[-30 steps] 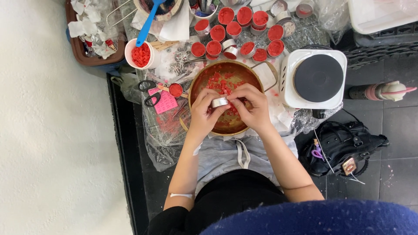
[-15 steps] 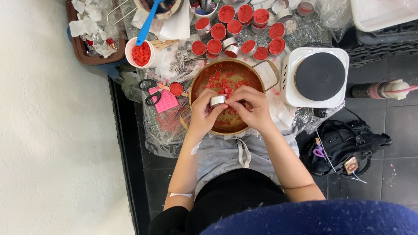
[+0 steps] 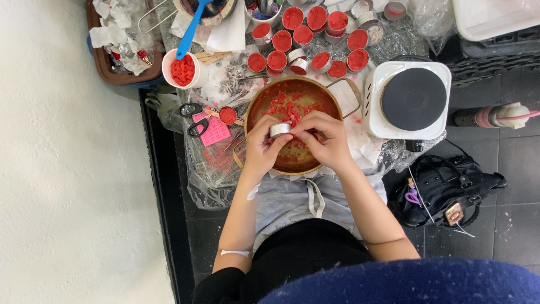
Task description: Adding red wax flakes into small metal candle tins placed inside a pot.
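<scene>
Hands meet at the centre of the frame, over a round metal pot (image 3: 264, 110) holding red wax pieces. Left hand (image 3: 260, 147) and right hand (image 3: 324, 139) both have their fingers pressed onto a small round silver tin cup (image 3: 279, 129), pinched between them just above the pot's lower half. The cup's contents cannot be made out.

Above the pot, in the upper centre of the frame, stands a cluster of small round tins filled with red wax (image 3: 306, 36), close together on a crinkled clear plastic sheet (image 3: 202, 180) that covers the work surface. To the right of the pot, just beside it, sits a white single-burner hot plate with a black round disc (image 3: 412, 99). Left of the pot lie black-handled scissors (image 3: 193, 117), a pink paper note (image 3: 214, 130) and a small measuring spoon holding red wax (image 3: 227, 115). At the upper left of the frame is a white cup of red wax chunks (image 3: 183, 70) with a blue spoon handle (image 3: 192, 29) rising from beside it, and further left a brown tray of crumpled white scraps (image 3: 115, 42). At the right of the frame a black bag (image 3: 444, 188) rests on the dark tiled floor (image 3: 517, 219). A pink-and-white bottle (image 3: 495, 116) lies on its side at the right edge.
</scene>
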